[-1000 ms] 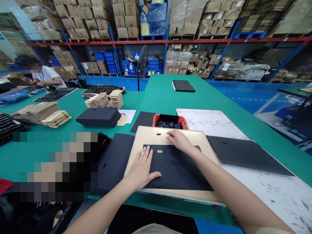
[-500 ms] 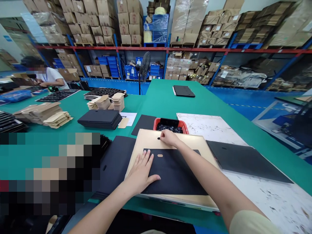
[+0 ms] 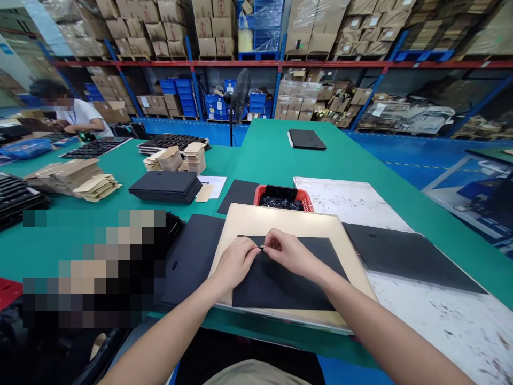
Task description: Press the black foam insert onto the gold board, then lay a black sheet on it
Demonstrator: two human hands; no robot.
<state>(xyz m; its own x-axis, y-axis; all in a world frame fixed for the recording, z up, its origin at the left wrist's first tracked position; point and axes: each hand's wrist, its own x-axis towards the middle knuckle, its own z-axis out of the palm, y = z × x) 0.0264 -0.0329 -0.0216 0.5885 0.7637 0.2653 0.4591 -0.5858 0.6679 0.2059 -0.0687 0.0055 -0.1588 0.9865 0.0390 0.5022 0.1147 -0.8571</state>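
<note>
Both hands meet over the black sheet [image 3: 280, 278]: the left hand [image 3: 234, 262] and right hand [image 3: 288, 251] each pinch, fingertips pressed together, a tiny part [image 3: 262, 247] at the sheet's far edge, probably because it is too small for one hand to steady. Largest first: the green worktop [image 3: 272, 155] carries a tan board [image 3: 296, 222] on its near side, and the sheet lies flat on that (the board likely serves as a firm backing). More black sheets [image 3: 404, 256] lie right of the board, a black stack [image 3: 165, 187] far left. A red basket [image 3: 304, 199] of small black pieces sits just beyond the board, within easy reach. No brand or writing is legible anywhere.
</note>
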